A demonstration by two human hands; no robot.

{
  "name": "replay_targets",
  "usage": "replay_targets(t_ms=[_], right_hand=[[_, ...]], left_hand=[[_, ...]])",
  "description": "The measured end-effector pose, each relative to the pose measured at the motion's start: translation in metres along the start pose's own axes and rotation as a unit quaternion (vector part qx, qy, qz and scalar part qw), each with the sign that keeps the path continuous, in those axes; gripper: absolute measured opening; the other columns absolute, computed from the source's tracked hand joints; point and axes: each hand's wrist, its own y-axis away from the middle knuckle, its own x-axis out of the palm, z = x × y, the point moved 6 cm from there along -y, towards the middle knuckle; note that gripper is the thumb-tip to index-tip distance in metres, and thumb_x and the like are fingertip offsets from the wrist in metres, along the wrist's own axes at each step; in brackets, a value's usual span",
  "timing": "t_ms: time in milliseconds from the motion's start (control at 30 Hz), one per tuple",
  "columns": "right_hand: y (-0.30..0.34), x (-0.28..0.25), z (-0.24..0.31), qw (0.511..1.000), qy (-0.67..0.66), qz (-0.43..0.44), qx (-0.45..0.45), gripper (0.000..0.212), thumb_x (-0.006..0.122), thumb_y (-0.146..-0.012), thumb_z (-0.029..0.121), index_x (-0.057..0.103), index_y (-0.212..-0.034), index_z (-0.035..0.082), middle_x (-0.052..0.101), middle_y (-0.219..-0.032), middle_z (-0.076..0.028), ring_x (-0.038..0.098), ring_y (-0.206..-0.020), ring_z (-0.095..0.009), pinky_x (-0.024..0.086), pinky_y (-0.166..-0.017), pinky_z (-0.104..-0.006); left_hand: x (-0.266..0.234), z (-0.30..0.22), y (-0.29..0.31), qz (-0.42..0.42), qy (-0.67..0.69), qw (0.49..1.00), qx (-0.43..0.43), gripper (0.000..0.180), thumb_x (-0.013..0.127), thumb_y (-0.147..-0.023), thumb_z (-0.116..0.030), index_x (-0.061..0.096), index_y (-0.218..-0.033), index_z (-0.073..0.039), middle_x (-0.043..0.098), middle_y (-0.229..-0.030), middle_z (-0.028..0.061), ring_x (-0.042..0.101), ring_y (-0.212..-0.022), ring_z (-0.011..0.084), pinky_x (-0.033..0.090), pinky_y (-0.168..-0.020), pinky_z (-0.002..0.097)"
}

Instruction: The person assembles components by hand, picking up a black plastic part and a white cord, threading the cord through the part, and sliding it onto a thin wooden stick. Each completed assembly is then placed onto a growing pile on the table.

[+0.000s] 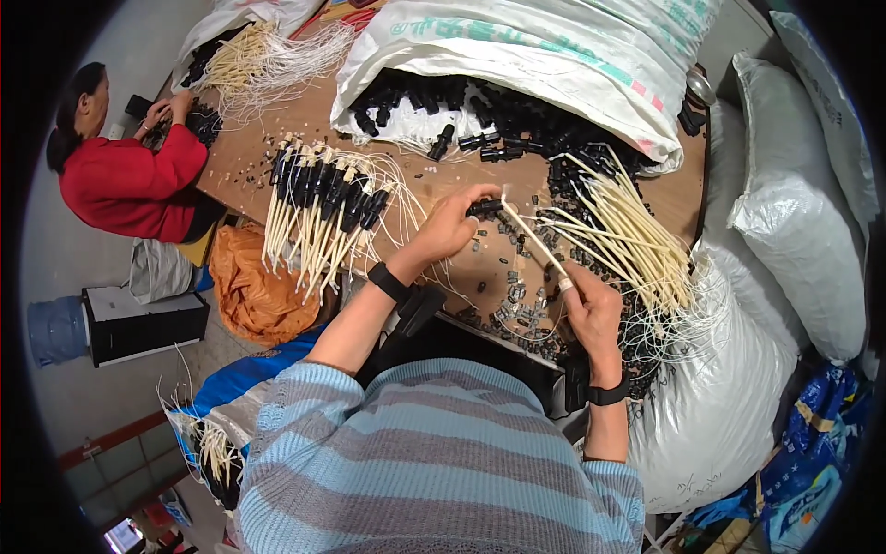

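Observation:
Over the table's near middle, my left hand (450, 224) pinches a short black plastic fitting (484, 209) between thumb and fingers. My right hand (592, 307) grips the lower end of a thin cream tube (533, 238). The tube slants up and left, its far end at the black fitting; whether it sits inside cannot be made out. Beside my right hand lies a pile of similar cream tubes (637, 231) with tangled white cords (688, 319). To the left of my left hand is a bundle of tubes with black fittings on them (325, 198).
A large white woven sack (526, 42) spills black fittings (441, 140) at the back. Small dark pieces (521, 309) litter the brown table (249, 175). A person in red (134, 185) works at the far left. Full white sacks (801, 198) stand at the right; an orange bag (254, 286) lies at left.

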Motion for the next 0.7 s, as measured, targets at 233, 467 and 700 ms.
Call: replay_targets(t_ms=[233,467,700], right_hand=[[0.006,0.005,0.015,0.984,0.106,0.040,-0.136,0.027,0.069,-0.076,0.006,0.069,-0.102,0.009,0.065,-0.075,-0.010,0.059,-0.057,-0.026,0.044,-0.053,-0.0318],[0.000,0.010,0.017,0.987,0.094,0.011,-0.129,0.040,0.070,-0.072,0.003,0.064,-0.111,0.009,0.067,-0.081,-0.010,0.062,-0.068,-0.027,0.047,-0.064,-0.0346],[-0.003,-0.005,-0.025,0.955,0.274,0.035,0.113,0.065,0.077,-0.070,0.013,0.050,-0.129,0.009,0.067,-0.090,-0.014,0.065,-0.074,-0.033,0.050,-0.063,-0.0395]], left_hand=[[0.018,-0.008,0.006,0.118,-0.241,0.961,0.062,0.032,0.042,-0.076,0.009,0.057,-0.102,-0.004,0.059,-0.114,0.0156,0.052,-0.115,0.0307,0.037,-0.102,0.0396],[0.036,-0.040,0.021,0.104,-0.363,0.903,0.202,0.018,0.056,-0.080,-0.002,0.055,-0.096,-0.009,0.065,-0.078,0.0072,0.064,-0.081,0.0295,0.049,-0.076,0.0408],[0.026,-0.052,0.033,-0.007,-0.278,0.941,0.192,0.026,0.065,-0.074,-0.009,0.059,-0.098,-0.012,0.059,-0.073,0.0040,0.062,-0.068,0.0230,0.048,-0.058,0.0352]])
